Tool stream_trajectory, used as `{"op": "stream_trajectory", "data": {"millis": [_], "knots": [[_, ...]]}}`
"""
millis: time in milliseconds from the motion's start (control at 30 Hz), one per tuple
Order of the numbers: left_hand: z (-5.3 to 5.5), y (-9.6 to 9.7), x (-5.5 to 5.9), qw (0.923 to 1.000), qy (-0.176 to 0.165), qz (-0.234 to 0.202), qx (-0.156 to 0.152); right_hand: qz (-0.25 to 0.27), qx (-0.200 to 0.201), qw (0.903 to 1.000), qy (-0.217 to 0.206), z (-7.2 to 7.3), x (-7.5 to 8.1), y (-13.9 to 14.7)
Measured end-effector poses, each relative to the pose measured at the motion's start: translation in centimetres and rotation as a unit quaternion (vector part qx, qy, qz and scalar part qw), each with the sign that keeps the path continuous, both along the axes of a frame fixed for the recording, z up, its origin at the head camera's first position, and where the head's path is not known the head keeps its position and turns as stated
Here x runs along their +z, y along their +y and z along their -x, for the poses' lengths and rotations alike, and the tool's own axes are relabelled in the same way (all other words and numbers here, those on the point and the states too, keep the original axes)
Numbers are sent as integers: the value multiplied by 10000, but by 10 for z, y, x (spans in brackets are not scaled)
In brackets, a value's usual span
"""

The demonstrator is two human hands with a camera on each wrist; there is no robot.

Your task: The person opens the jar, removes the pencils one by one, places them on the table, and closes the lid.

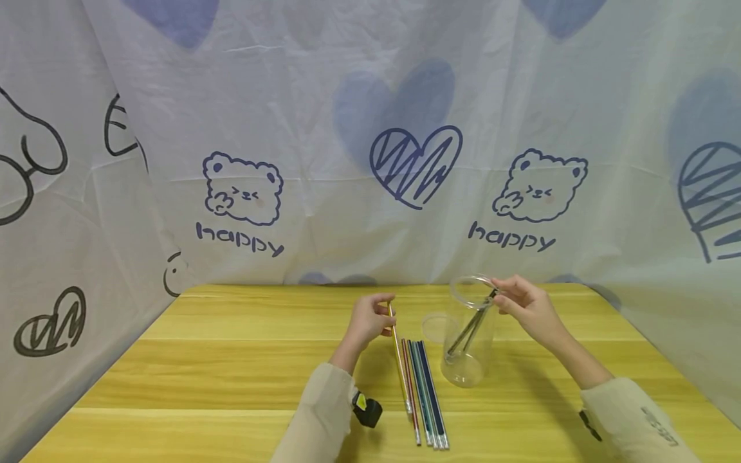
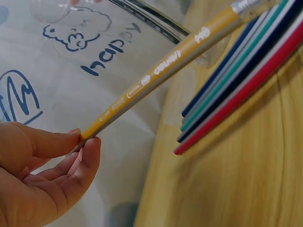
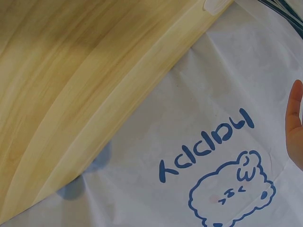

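Observation:
A yellow pencil (image 2: pixel 156 71) slants down from my left hand (image 1: pixel 369 319), pinched near its upper end between thumb and fingers. Its silver ferrule end points toward the near side of the table. My right hand (image 1: pixel 525 307) grips the rim of a clear plastic jar (image 1: pixel 463 374) with thumb and fingers. Inside the jar lean a few dark pencils (image 1: pixel 463 337), their tops close to the right fingertips. Only part of the right hand (image 3: pixel 294 127) shows in the right wrist view. Beside the yellow pencil lie a red pencil (image 1: pixel 411 392) and several blue, green and grey pencils (image 1: pixel 431 399).
A round clear lid (image 1: pixel 438 326) lies on the wooden table (image 1: pixel 231 379) behind the pencils, left of the jar. A white printed cloth (image 1: pixel 324 193) hangs along the table's far edge. Black wrist devices (image 1: pixel 367 410) sit at the sleeves.

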State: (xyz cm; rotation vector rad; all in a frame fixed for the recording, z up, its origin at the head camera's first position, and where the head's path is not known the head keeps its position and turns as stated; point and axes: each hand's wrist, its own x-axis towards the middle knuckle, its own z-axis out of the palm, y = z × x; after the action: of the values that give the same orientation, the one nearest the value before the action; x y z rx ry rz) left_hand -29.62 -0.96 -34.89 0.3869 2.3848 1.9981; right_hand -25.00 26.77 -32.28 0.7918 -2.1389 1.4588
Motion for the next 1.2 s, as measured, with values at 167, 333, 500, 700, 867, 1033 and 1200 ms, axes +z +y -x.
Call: {"op": "stream_trajectory", "data": {"millis": [167,333,500,700,867,1033,1200], "knots": [[3,-1,-5,9995,-309,104,-7,-38,-11,10000,16,0,0,0],[5,1,-9,9989,-469,77,25,-13,-8,10000,22,1,0,0],[7,4,-17,9982,-504,296,125,-19,-27,10000,18,0,0,0],[6,6,-23,9945,-451,926,206,-68,-68,10000,16,0,-1,0],[5,8,-25,9928,-552,1035,229,-83,-79,9999,12,0,-1,1],[5,8,-26,9906,-625,1195,228,-52,-45,10000,24,1,-1,1],[5,9,-27,9886,-870,1216,157,-49,-28,10000,19,0,0,1]]}}
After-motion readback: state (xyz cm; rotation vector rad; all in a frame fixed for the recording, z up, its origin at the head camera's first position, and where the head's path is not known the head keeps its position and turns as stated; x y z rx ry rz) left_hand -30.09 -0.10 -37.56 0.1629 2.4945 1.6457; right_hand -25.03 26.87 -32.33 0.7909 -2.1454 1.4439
